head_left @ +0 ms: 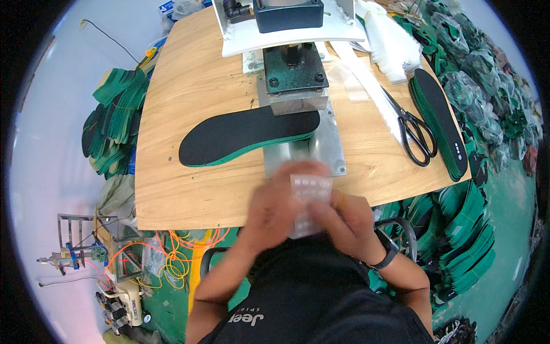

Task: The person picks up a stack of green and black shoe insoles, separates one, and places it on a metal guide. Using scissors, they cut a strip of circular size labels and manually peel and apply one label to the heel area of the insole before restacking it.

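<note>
Close to my body, at the table's front edge, both hands hold a translucent sheet [310,188] with rows of small white marks. My left hand [272,209] is closed on its left side, smeared by motion. My right hand [346,221], below a dark wristband, grips it from the right with bent fingers. Ahead of them lies a small stack of insoles [246,135], black on top with green layers below. Its heel end reaches under the metal block of a press [295,74], over a steel base plate [335,149]. Whether block and insole touch, I cannot tell.
On the wooden table [189,200], black-handled scissors [417,135] and another insole stack [438,123] lie at the right. White film [392,46] sits behind them. Insole bundles stand left [117,114] and right [467,241]. An air compressor [126,304] and orange hoses [177,258] are lower left.
</note>
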`<state>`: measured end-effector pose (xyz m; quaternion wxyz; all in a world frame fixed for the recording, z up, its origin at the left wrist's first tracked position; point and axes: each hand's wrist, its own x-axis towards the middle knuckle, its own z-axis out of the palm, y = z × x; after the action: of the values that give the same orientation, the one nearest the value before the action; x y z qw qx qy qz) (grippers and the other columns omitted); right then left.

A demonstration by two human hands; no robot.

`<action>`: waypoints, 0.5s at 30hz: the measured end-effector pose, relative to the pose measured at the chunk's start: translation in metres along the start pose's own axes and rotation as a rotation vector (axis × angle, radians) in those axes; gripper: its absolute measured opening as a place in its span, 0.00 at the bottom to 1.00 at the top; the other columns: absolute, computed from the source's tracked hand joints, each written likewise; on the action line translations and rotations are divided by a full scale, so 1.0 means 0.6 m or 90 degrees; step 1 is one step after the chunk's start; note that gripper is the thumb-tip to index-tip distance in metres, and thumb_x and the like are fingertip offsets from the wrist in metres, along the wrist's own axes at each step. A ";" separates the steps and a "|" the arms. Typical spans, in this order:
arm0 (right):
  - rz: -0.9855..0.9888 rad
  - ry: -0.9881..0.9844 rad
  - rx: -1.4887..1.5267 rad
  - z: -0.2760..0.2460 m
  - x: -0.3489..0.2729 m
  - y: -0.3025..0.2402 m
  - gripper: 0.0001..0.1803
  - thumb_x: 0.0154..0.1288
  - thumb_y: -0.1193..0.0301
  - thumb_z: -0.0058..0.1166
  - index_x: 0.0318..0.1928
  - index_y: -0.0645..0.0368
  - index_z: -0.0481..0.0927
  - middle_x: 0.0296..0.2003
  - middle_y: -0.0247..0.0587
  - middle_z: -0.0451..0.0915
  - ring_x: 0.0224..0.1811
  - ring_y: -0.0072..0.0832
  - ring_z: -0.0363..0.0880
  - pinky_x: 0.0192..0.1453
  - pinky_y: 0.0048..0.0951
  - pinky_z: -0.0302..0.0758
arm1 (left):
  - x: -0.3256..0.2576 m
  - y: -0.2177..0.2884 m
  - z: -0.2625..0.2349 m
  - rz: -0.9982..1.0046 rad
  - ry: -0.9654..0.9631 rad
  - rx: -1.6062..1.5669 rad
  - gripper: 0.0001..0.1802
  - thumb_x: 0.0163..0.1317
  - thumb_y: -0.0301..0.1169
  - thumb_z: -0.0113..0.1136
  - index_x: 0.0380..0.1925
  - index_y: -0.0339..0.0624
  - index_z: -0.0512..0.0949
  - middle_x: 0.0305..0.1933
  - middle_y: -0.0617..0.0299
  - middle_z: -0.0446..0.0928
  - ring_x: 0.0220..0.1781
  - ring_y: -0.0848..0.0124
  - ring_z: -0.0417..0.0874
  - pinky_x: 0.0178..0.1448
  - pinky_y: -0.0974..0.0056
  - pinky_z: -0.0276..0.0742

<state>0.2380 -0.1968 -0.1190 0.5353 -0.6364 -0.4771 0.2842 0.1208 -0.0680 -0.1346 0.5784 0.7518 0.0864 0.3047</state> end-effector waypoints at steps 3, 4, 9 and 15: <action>0.229 0.015 0.162 -0.007 0.033 0.025 0.11 0.69 0.67 0.52 0.38 0.63 0.81 0.25 0.31 0.79 0.26 0.16 0.74 0.33 0.18 0.71 | 0.067 -0.006 -0.102 0.133 0.035 0.284 0.22 0.63 0.41 0.55 0.47 0.33 0.78 0.57 0.48 0.75 0.61 0.54 0.73 0.65 0.54 0.66; 0.266 0.004 0.181 -0.007 0.051 0.030 0.11 0.69 0.68 0.52 0.36 0.64 0.81 0.25 0.30 0.78 0.26 0.13 0.72 0.30 0.16 0.69 | 0.085 0.000 -0.136 0.124 0.037 0.389 0.26 0.59 0.45 0.58 0.47 0.33 0.78 0.56 0.46 0.75 0.60 0.53 0.73 0.65 0.54 0.66; 0.351 0.033 0.305 0.014 0.113 0.061 0.11 0.66 0.69 0.54 0.33 0.65 0.80 0.26 0.32 0.79 0.24 0.14 0.73 0.28 0.18 0.70 | 0.149 -0.034 -0.180 0.030 -0.089 0.604 0.41 0.41 0.55 0.70 0.48 0.32 0.77 0.49 0.44 0.77 0.54 0.50 0.76 0.62 0.56 0.68; 0.380 0.110 0.470 0.020 0.153 0.072 0.10 0.66 0.69 0.54 0.30 0.62 0.79 0.25 0.33 0.79 0.22 0.16 0.75 0.26 0.17 0.71 | 0.156 -0.048 -0.182 -0.057 -0.174 0.628 0.39 0.37 0.48 0.74 0.49 0.38 0.77 0.45 0.45 0.79 0.48 0.49 0.78 0.56 0.55 0.71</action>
<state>0.2761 -0.1071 -0.1495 0.6582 -0.5345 -0.0943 0.5218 0.1408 0.0756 -0.1119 0.1735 0.9636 0.1759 0.1017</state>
